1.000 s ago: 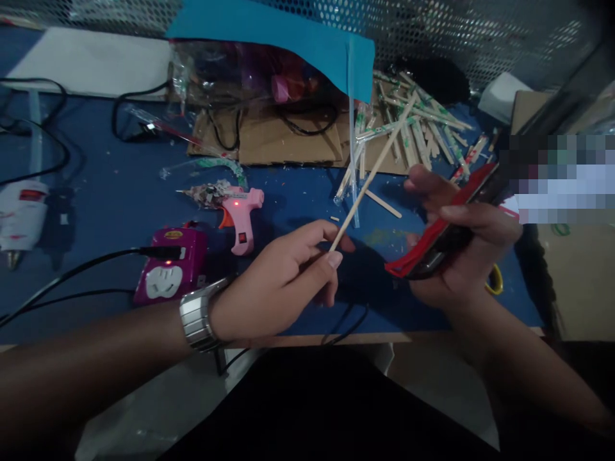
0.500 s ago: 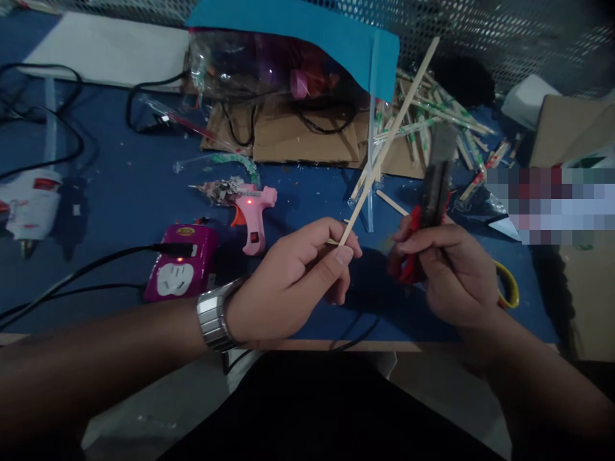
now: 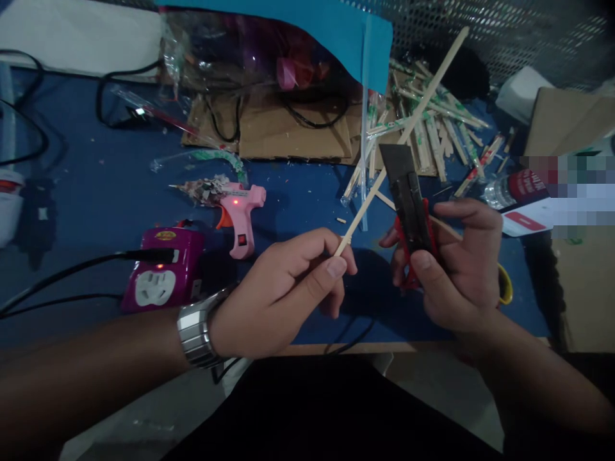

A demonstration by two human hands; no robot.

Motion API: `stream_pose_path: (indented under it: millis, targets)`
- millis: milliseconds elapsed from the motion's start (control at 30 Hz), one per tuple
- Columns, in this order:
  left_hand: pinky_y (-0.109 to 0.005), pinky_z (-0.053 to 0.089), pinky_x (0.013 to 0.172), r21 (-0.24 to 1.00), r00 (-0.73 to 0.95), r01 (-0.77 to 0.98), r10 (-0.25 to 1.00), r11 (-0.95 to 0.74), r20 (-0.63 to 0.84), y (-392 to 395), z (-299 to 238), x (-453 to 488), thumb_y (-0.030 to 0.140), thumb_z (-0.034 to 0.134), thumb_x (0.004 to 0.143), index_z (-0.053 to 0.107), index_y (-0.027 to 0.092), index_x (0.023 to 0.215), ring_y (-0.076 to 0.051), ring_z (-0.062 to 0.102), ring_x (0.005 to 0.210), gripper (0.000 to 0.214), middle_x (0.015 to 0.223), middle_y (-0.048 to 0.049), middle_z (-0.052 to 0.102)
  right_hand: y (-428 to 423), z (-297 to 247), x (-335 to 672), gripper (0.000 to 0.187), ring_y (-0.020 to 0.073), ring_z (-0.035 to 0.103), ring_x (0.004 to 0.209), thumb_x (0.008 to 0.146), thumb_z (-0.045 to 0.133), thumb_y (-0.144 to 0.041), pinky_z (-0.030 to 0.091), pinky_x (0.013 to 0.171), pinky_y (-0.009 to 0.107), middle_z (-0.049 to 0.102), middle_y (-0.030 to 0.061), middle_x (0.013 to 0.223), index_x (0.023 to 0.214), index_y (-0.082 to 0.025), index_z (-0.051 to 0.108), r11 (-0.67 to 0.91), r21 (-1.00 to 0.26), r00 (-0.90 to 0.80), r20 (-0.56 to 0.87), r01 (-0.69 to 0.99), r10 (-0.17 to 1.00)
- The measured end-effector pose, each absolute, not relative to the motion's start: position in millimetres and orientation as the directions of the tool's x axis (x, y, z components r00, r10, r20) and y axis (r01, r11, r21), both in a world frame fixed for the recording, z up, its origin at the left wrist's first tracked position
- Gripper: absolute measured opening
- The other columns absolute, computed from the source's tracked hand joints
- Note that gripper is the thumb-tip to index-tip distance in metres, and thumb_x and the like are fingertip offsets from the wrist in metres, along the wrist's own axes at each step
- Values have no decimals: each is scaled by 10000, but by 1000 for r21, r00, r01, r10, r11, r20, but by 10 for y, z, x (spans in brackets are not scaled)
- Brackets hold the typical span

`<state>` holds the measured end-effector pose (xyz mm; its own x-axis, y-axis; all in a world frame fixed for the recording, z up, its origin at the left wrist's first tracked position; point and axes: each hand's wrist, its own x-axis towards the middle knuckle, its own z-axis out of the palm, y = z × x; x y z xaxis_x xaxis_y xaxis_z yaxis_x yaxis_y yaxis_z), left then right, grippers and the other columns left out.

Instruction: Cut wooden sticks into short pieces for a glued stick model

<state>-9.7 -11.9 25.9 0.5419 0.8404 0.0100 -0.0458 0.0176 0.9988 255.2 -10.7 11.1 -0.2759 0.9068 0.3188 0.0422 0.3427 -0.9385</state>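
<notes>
My left hand (image 3: 288, 288), with a silver watch at the wrist, pinches the lower end of a thin wooden chopstick (image 3: 418, 118) between thumb and fingers. The chopstick slants up to the right over the table. In my right hand (image 3: 456, 269) is a red and black box cutter (image 3: 408, 205), its broad dark flat end pointing up, close to the chopstick. Whether the two touch I cannot tell. The thumb presses on the cutter while the index finger is lifted off it. A tiny wood piece (image 3: 341, 221) lies on the table just beyond my left hand.
A pink glue gun (image 3: 243, 218) with a lit red light lies left of centre, behind a purple power socket (image 3: 166, 269). Wrapped chopsticks (image 3: 427, 141) are heaped on cardboard (image 3: 293, 137) at the back. Yellow tape (image 3: 505, 285) sits partly behind my right hand.
The box cutter has tilted left toward the chopstick, and my right index finger has lifted away from it. The chopstick leans further right. The view has shifted slightly to the right.
</notes>
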Motion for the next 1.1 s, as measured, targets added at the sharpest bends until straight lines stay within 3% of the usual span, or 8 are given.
stream_pose_path:
  millis: [333,433,567,700,900,1033,1100]
  targets:
    - [-150,554,702,998,581,-56,813,4,30,-120,261,-131,366,506,1219,665,217,1107,-44,708,677,246,767,62,723,-88,98,2565,610,200,685,677,1017,777,-261,593,512,348,764,63,1121,1594,-407,644,356,-928,-170,336,106,927]
    - [-139,558,711,999,594,-19,804,-32,37,-120,267,-127,331,506,1214,683,214,1110,-38,697,663,236,755,73,721,-58,148,2542,487,175,658,637,1000,806,-257,593,583,371,683,8,949,1467,-389,756,246,-969,-83,244,14,966]
    - [-117,532,679,993,601,61,798,-100,44,-116,278,-100,275,542,1187,709,213,1116,-29,671,633,191,720,89,721,12,232,2528,308,101,480,459,934,900,-337,506,540,332,558,-75,707,1239,-313,866,119,-968,-99,144,-221,985]
    - [-118,503,603,985,624,87,779,-147,61,-108,272,-93,261,567,1164,736,214,1127,-31,662,584,179,691,95,714,45,251,2542,363,48,352,369,893,951,-420,398,428,288,538,-102,675,1216,-269,884,47,-936,-128,97,-348,987]
    - [-163,405,480,976,672,125,739,-178,49,-93,261,-104,270,582,1146,759,224,1133,-44,580,486,184,650,91,685,18,243,2544,365,41,385,358,955,900,-477,430,408,277,622,-80,742,1231,-239,874,51,-928,-151,114,-370,982]
    - [-150,374,461,979,694,119,719,-167,38,-95,282,-96,254,564,1146,766,214,1099,-33,505,451,211,596,105,597,17,248,2549,113,38,442,371,1023,846,-379,491,457,249,664,-75,751,1064,-279,878,69,-915,-183,153,-397,971]
    - [-143,362,448,983,690,121,724,-142,19,-103,290,-101,262,570,1145,769,215,1098,-32,473,442,209,580,112,556,20,249,2555,84,36,460,381,1035,833,-338,504,471,231,674,-74,745,1006,-268,868,73,-908,-186,163,-412,969]
